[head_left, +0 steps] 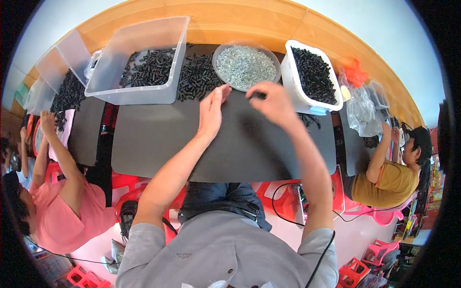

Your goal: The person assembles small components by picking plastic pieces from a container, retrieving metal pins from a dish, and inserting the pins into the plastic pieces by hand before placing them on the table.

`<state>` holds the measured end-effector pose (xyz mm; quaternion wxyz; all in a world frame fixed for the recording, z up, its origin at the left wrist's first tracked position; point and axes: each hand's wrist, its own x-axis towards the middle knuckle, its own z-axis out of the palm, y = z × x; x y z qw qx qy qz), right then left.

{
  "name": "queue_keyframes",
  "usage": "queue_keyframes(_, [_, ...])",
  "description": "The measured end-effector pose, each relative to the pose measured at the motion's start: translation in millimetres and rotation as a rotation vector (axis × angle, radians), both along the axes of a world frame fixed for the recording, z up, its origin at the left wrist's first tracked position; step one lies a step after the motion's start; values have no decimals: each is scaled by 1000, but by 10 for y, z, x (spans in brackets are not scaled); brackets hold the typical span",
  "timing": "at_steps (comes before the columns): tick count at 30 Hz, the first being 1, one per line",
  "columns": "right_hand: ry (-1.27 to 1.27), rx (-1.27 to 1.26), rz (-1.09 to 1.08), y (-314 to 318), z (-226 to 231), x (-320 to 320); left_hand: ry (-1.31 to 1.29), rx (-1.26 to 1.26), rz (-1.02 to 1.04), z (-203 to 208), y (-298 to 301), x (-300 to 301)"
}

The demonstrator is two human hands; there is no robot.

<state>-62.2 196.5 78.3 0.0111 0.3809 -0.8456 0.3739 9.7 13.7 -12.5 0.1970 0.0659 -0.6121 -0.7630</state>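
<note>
My right hand (274, 104) is closed around a small black plastic piece (258, 95), just in front of a round clear bowl (218, 75) full of small silvery metal pins or screws. To its left, my left hand (210, 114) is raised over the black table at the bowl's near edge. The thumb and fingers of that hand are drawn together, and anything between them is too small or hidden to name. The two hands are apart. Left of the bowl lies a loose heap of black plastic pieces (197, 77) like the one I hold.
A large clear bin (132, 97) with black pieces stands on the left, a white tub (314, 103) of them on the right. A plastic bag (361, 108) lies farther right on the black table (211, 158). People in pink (72, 216) and mustard (391, 180) tops work alongside.
</note>
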Motion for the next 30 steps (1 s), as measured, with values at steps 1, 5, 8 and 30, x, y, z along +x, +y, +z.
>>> queue_keyframes(1, [2, 3, -7, -111, -148, 115, -13, -33, -4, 6, 46, 9])
queue_keyframes(5, [146, 60, -40, -423, -637, 286, -5, -98, 14, -83, 55, 10])
queue_keyframes(8, [369, 83, -97, -466, -733, 290, -24, -169, -30, -24, 85, 23])
queue_keyframes(30, [-480, -485, 84, -80, -382, 262, 58, 252, 202, -42, 394, -182])
